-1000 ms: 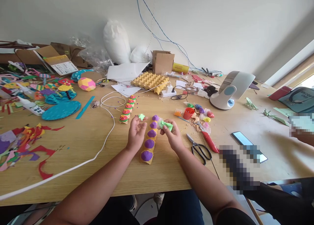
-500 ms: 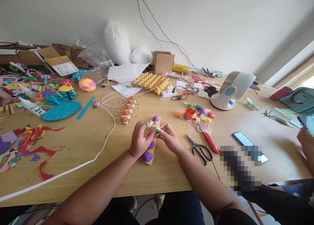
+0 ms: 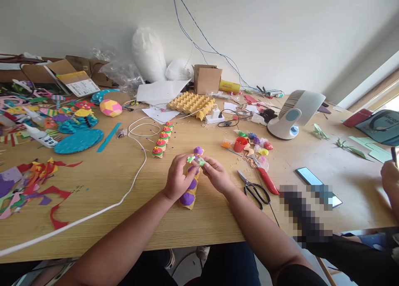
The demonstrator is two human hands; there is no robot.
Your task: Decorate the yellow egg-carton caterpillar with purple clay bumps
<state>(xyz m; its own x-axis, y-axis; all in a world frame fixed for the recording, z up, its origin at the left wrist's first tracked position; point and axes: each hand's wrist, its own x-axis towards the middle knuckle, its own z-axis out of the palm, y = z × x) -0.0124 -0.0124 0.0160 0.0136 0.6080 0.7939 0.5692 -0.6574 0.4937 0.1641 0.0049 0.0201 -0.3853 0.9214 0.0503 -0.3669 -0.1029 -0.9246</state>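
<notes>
My left hand (image 3: 178, 180) and my right hand (image 3: 218, 177) are close together over the table, fingers pinched. Between their fingertips is light green modelling clay (image 3: 201, 161), seemingly with a clear plastic wrapper; another bit of green shows by the left fingertips. Right below lies a strip of egg carton (image 3: 187, 199) with purple clay on its bumps, partly covered by my hands. A second egg-carton strip (image 3: 161, 143), decorated in red, green and yellow, lies farther back to the left.
Black-handled scissors (image 3: 257, 193) and a red-handled knife (image 3: 268, 182) lie to my right, with small clay bags (image 3: 263, 152) and a red cup (image 3: 240, 144) behind. A white cable (image 3: 137, 180) crosses the left side. Another person's hand (image 3: 389, 182) is at far right.
My right fingers have shifted slightly at the green clay, turning it a little. At the far right, the other person's hand has moved a little.
</notes>
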